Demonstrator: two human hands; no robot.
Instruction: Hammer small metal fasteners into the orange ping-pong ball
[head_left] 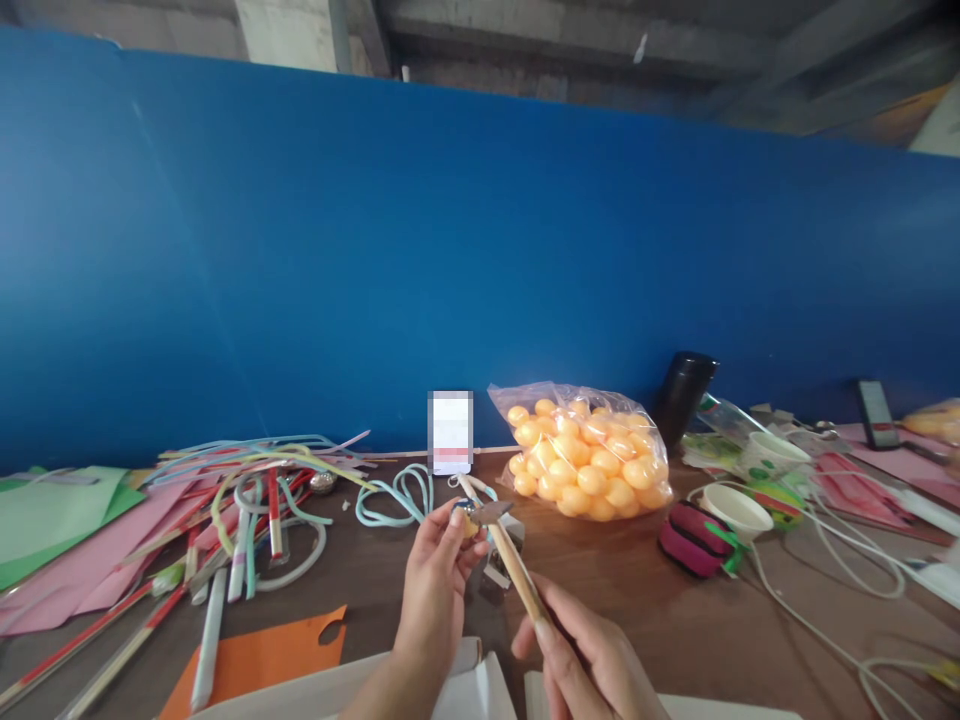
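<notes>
My left hand [444, 565] is closed, pinching a small round object [470, 522] with dark blue and yellowish parts; its exact kind is unclear. In my right hand [577, 650] is a small hammer [517, 575], gripped by its light wooden handle. The hammer's grey metal head overlaps the round object from this view; whether they touch I cannot tell. Behind my fingers, partly covered by the handle, sits a small greyish box-like thing [504, 555] on the table.
A clear bag of orange balls [589, 460] stands beyond my hands, beside a black bottle [684, 395]. At left lie coloured paper [97, 580], sticks and tubes. To the right are a maroon pouch [694, 540], a cup [739, 512] and white cables. A blue partition [450, 240] closes the back.
</notes>
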